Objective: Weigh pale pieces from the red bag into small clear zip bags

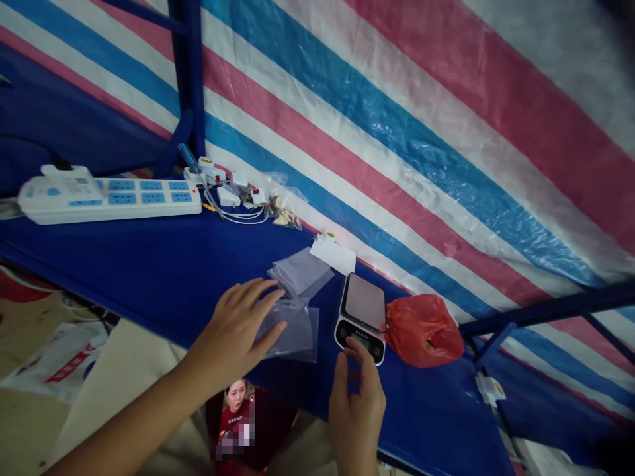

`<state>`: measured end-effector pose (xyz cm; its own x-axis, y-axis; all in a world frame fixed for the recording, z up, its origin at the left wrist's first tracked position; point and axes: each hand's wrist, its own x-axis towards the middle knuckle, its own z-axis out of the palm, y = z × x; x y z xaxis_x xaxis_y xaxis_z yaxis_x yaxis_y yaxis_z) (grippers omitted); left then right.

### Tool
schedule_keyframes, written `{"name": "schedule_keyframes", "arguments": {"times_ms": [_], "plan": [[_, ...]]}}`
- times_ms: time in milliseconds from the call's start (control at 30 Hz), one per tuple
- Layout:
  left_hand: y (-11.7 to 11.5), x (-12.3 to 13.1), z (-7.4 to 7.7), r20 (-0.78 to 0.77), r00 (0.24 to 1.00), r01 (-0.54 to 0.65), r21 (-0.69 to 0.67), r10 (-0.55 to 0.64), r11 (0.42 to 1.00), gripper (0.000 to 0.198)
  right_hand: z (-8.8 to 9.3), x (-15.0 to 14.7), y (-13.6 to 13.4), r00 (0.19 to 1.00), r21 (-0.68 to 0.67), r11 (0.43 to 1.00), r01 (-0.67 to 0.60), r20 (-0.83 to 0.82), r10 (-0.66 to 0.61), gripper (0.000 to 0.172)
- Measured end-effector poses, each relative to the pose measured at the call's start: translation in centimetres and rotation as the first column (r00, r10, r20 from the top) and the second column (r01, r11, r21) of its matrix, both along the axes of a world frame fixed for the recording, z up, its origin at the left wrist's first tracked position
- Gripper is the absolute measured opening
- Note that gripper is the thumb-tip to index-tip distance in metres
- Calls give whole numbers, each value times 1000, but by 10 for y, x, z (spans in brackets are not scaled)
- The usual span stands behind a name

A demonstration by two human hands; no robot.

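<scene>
Showing: head view, looking down on a blue bench top backed by a striped tarpaulin.

Left hand: open wide, fingers spread, lying over flat clear plastic bags.

Right hand: narrow, fingers curved at the front edge of a digital scale; whether they grip it cannot be told.

Position: the clear plastic bags lie beside the digital scale, near the bench's front edge, with a second clear sheet-like bag overlapping them and a white card just beyond.

Risk: the slick, thin bags could slide over the edge if pushed by the left hand; pressure from the right hand could shift the digital scale and disturb its reading.

Containers: a red plastic bag touches the digital scale, bulging, its contents hidden. A small clear bag holds tan pieces, beside white plugs and a white power strip. The flat clear plastic bags show no visible contents.
</scene>
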<state>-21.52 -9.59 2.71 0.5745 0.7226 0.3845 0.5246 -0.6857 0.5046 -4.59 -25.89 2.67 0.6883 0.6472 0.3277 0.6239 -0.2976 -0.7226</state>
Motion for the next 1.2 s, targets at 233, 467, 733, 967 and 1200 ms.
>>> {"name": "schedule_keyframes", "arguments": {"times_ms": [233,467,733,967,1200], "plan": [[-11,-3,-36,-190,971,174,150,-144,973,50,-5,-21,49,718,-382,780,-495,326,616,54],[4,-12,-49,-233,951,262,246,-205,933,58,-26,-15,36,728,-499,782,-373,365,580,71],[18,-38,-37,-271,939,276,224,-212,935,76,-29,-13,15,801,-372,849,-376,330,500,78],[7,-49,-46,-223,972,131,251,-74,959,84,-32,-12,-8,919,-267,903,-336,118,377,77],[0,-17,-36,-223,951,255,164,-216,953,77,-33,-12,-6,928,-201,908,-368,-146,343,70]]}}
